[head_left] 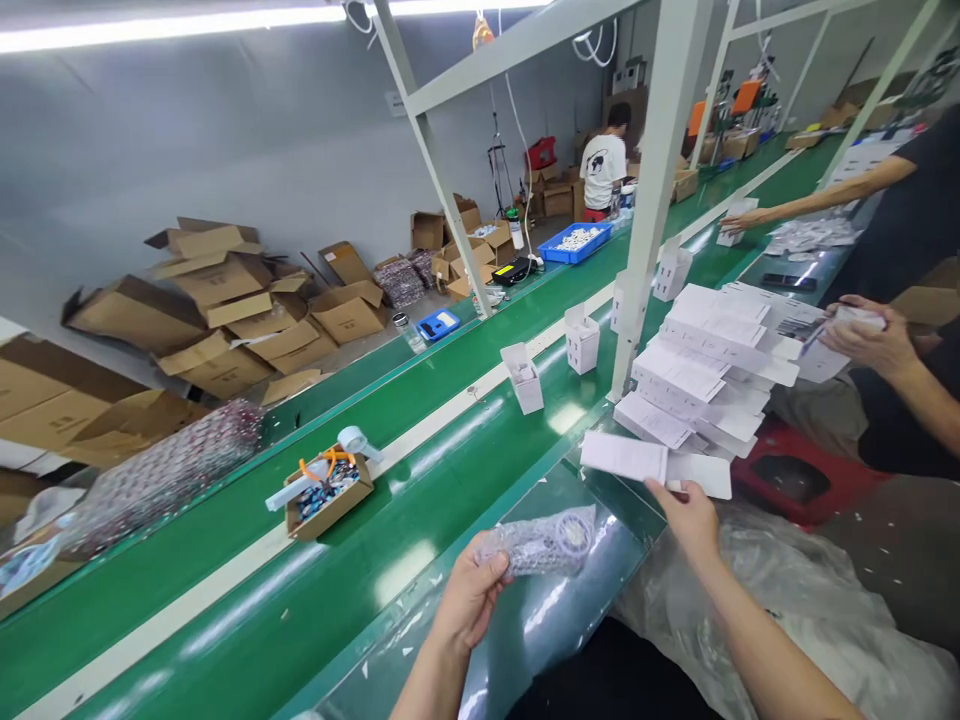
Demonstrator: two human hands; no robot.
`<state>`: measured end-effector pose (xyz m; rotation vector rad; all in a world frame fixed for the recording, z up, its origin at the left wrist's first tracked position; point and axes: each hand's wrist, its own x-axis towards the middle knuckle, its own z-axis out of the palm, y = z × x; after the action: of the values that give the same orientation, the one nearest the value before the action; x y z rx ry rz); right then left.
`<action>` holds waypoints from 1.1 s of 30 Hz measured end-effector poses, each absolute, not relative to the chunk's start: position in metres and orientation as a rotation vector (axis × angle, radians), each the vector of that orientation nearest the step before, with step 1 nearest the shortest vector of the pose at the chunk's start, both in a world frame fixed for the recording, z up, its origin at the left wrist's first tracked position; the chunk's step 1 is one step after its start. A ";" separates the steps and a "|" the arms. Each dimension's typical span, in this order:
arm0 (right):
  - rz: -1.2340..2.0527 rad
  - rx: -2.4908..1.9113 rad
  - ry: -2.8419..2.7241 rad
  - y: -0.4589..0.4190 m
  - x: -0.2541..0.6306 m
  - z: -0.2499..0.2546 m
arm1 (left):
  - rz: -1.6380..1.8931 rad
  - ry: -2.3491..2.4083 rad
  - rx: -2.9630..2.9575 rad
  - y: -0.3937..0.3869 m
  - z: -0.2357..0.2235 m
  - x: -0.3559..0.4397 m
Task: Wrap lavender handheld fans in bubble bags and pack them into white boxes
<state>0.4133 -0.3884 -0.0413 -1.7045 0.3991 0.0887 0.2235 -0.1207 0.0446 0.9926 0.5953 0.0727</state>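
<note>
- Left hand (474, 595) is gripping clear bubble-wrapped packet (536, 545) by one end, above glossy dark-green worktop (592, 590); likely light, soft, slippery: hold mid-body.
- Right hand (691, 522) is pinching white cardboard carton (622, 457) beside white carton pile (679, 372); probably creasing easily: hold edges.

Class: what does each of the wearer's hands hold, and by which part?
The left hand holds a bubble-wrapped pack by its left end; the right hand, a white carton by its near edge.
</note>
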 end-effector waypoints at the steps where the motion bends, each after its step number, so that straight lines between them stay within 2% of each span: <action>1: 0.097 -1.844 0.251 -0.384 0.396 -0.039 | 0.091 0.589 1.012 -0.117 0.048 0.221; 4: 0.123 -2.070 -0.339 -0.357 0.359 -0.032 | 0.199 0.585 1.077 -0.115 0.060 0.216; 9: 0.225 -1.833 -0.839 -0.307 0.340 -0.030 | 0.364 0.620 1.343 -0.125 0.079 0.227; 13: 0.215 -1.866 -0.879 -0.297 0.338 -0.037 | 0.548 0.775 1.793 -0.123 0.089 0.223; 16: 0.260 -1.860 -0.913 -0.300 0.341 -0.039 | 0.580 0.711 1.979 -0.123 0.095 0.210; 19: 0.387 -1.785 -0.875 -0.303 0.349 -0.035 | 0.531 0.540 1.908 -0.125 0.094 0.205; 24: 0.517 -1.719 -0.787 -0.302 0.361 -0.031 | 0.488 0.552 1.800 -0.119 0.082 0.213; 27: 0.503 -1.716 -0.731 -0.302 0.361 -0.036 | 0.484 0.457 2.136 -0.119 0.083 0.217; 33: 0.515 -1.651 -0.738 -0.300 0.357 -0.041 | 0.187 0.446 2.815 -0.152 0.104 0.235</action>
<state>0.3571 -0.2996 -0.0411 -1.6512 -0.7383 0.5152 0.2352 -0.1520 0.1036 2.8146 0.4457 0.1866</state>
